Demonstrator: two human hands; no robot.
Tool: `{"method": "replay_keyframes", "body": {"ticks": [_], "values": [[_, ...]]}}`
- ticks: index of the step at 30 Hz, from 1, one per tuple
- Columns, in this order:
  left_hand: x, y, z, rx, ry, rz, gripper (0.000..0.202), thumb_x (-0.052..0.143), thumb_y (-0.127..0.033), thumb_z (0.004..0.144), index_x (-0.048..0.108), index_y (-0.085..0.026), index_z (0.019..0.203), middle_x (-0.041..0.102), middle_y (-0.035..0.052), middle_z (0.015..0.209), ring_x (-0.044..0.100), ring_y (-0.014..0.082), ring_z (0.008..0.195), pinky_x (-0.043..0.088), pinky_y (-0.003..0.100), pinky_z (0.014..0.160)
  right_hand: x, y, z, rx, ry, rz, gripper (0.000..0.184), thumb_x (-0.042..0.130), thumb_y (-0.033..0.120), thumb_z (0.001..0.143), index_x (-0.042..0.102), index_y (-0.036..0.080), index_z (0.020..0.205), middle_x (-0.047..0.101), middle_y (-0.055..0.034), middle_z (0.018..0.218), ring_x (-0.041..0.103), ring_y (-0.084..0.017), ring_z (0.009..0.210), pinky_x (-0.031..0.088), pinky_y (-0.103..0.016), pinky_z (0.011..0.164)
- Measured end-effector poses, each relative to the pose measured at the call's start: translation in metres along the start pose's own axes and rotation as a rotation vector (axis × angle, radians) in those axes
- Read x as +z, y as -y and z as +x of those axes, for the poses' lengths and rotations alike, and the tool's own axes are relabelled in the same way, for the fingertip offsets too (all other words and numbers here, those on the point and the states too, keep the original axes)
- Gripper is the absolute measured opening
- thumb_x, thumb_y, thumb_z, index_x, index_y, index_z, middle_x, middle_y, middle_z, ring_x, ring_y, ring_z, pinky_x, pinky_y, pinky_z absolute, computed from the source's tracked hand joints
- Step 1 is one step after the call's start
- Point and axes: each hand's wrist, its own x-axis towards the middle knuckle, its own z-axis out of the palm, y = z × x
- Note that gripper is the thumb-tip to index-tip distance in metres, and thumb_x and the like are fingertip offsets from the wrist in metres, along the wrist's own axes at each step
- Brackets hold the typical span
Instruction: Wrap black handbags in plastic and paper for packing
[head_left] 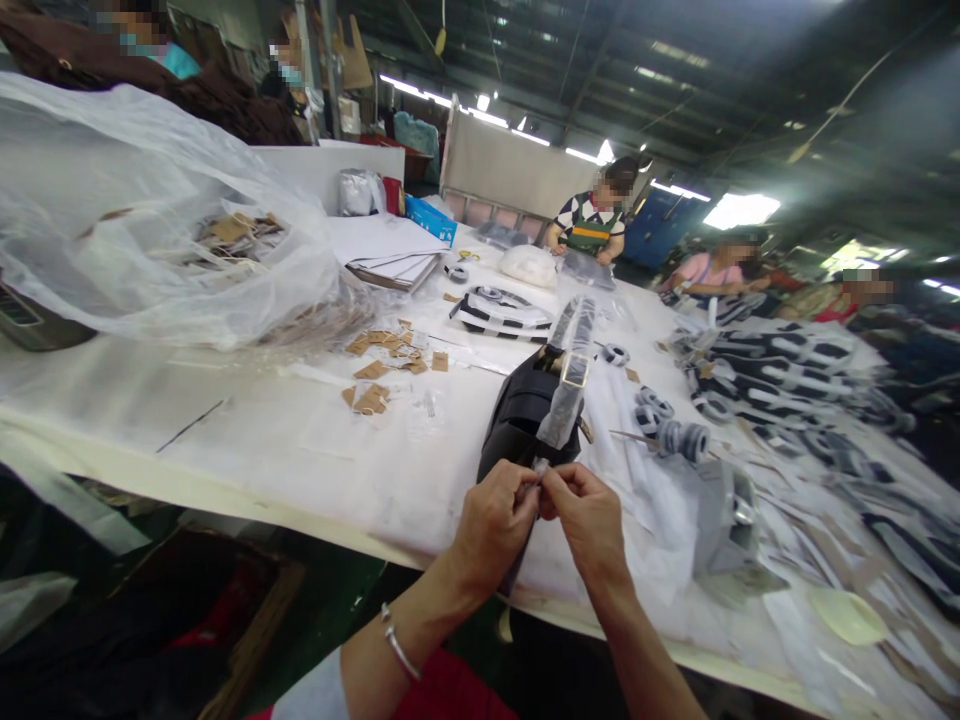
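At a crowded white worktable [262, 450], you bring both hands together over a black bag [517, 405] at the near edge. Your left hand [491, 520], a silver bracelet [400, 645] at its wrist, and your right hand [591, 510] meet with fingertips pinched nearly closed on a pale scrap of wrapping [541, 466], at the near end of the bag's film-covered handle [559, 415]; your fingers hide how much each one grips. The handle arches up and away from you. To the bag's left lie tan tags [371, 398] and a large clear plastic sack [255, 285]; to its right, rolls of tape [684, 440] and a gray dispenser [726, 525]. Beyond the bag rests a black-and-white piece [499, 317]. Across the table, a co-worker [592, 225] in a checked top bends over plastic-wrapped goods [589, 268].
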Motion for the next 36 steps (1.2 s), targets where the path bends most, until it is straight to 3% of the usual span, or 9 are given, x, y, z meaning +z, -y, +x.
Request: {"method": "replay_keyframes", "body": {"ticks": [10, 14, 16, 19, 23, 25, 28, 32, 36], "values": [[-0.003, -0.009, -0.014, 0.273, 0.165, 0.370, 0.032, 0.033, -0.008, 0.098, 0.053, -0.012, 0.123, 0.062, 0.0094, 0.090, 0.060, 0.0198, 0.079, 0.056, 0.030, 0.068, -0.007, -0.004, 0.002, 0.124, 0.135, 0.174, 0.041, 0.083, 0.055, 0.065, 0.066, 0.017, 0.067, 0.065, -0.0005, 0.059, 0.060, -0.016, 0.053, 0.050, -0.027, 0.049], [-0.009, -0.013, -0.016, 0.318, 0.189, 0.194, 0.033, 0.037, -0.014, 0.099, 0.056, -0.014, 0.126, 0.065, 0.0090, 0.089, 0.062, 0.0193, 0.081, 0.055, 0.031, 0.073, -0.006, 0.000, 0.005, 0.112, 0.109, 0.215, 0.041, 0.084, 0.050, 0.063, 0.059, 0.018, 0.056, 0.055, 0.0039, 0.050, 0.049, -0.011, 0.047, 0.042, -0.024, 0.046], [-0.015, -0.012, -0.013, 0.188, 0.134, -0.028, 0.025, 0.041, -0.023, 0.100, 0.063, -0.018, 0.110, 0.065, 0.0074, 0.088, 0.063, 0.0180, 0.082, 0.053, 0.029, 0.075, -0.005, 0.001, 0.006, 0.109, 0.127, 0.229, 0.040, 0.083, 0.048, 0.064, 0.059, 0.018, 0.055, 0.055, 0.0036, 0.050, 0.048, -0.010, 0.047, 0.039, -0.023, 0.046], [-0.022, -0.007, -0.004, -0.242, 0.054, -0.298, 0.023, 0.047, -0.035, 0.097, 0.062, -0.018, 0.093, 0.066, 0.0049, 0.084, 0.063, 0.0172, 0.079, 0.052, 0.029, 0.074, -0.004, 0.001, 0.005, 0.092, 0.137, 0.188, 0.038, 0.080, 0.049, 0.066, 0.063, 0.017, 0.059, 0.058, 0.0021, 0.054, 0.046, -0.009, 0.045, 0.035, -0.023, 0.045], [-0.015, -0.004, 0.006, -0.614, 0.375, -0.802, 0.048, 0.054, -0.061, 0.087, 0.061, -0.014, 0.089, 0.066, 0.0052, 0.075, 0.065, 0.0174, 0.069, 0.055, 0.032, 0.069, -0.005, 0.001, 0.003, 0.069, 0.107, 0.172, 0.038, 0.079, 0.049, 0.067, 0.062, 0.017, 0.059, 0.053, 0.0046, 0.053, 0.040, -0.008, 0.044, 0.028, -0.023, 0.043], [-0.005, -0.006, 0.008, -0.730, 0.406, -0.981, 0.057, 0.059, -0.069, 0.079, 0.059, -0.013, 0.089, 0.064, 0.0029, 0.068, 0.063, 0.0143, 0.058, 0.054, 0.027, 0.058, -0.005, 0.001, 0.002, 0.062, 0.119, 0.161, 0.036, 0.077, 0.049, 0.070, 0.062, 0.017, 0.060, 0.053, 0.0043, 0.053, 0.041, -0.008, 0.045, 0.029, -0.023, 0.043], [0.007, -0.008, 0.007, -0.809, 0.315, -0.976, 0.057, 0.068, -0.070, 0.071, 0.055, -0.016, 0.084, 0.053, -0.0056, 0.054, 0.043, 0.0059, 0.037, 0.033, 0.016, 0.035, -0.005, 0.002, 0.002, 0.016, 0.128, 0.122, 0.035, 0.072, 0.048, 0.074, 0.063, 0.017, 0.061, 0.055, 0.0027, 0.054, 0.040, -0.009, 0.046, 0.029, -0.023, 0.044], [0.013, -0.009, 0.006, -0.810, 0.262, -0.870, 0.057, 0.068, -0.071, 0.068, 0.054, -0.017, 0.081, 0.045, -0.0097, 0.049, 0.030, 0.0026, 0.032, 0.018, 0.014, 0.029, -0.014, 0.002, 0.002, -0.007, 0.123, 0.064, 0.034, 0.065, 0.049, 0.077, 0.064, 0.017, 0.064, 0.057, 0.0019, 0.054, 0.042, -0.009, 0.044, 0.031, -0.023, 0.043], [0.013, -0.011, 0.006, -0.807, 0.212, -0.777, 0.057, 0.068, -0.072, 0.065, 0.053, -0.018, 0.077, 0.043, -0.0104, 0.048, 0.029, 0.0023, 0.031, 0.017, 0.014, 0.030, -0.063, -0.007, 0.012, -0.028, -0.060, 0.012, 0.034, 0.067, 0.052, 0.073, 0.064, 0.018, 0.069, 0.059, 0.0020, 0.058, 0.048, -0.011, 0.045, 0.037, -0.024, 0.045]]}}
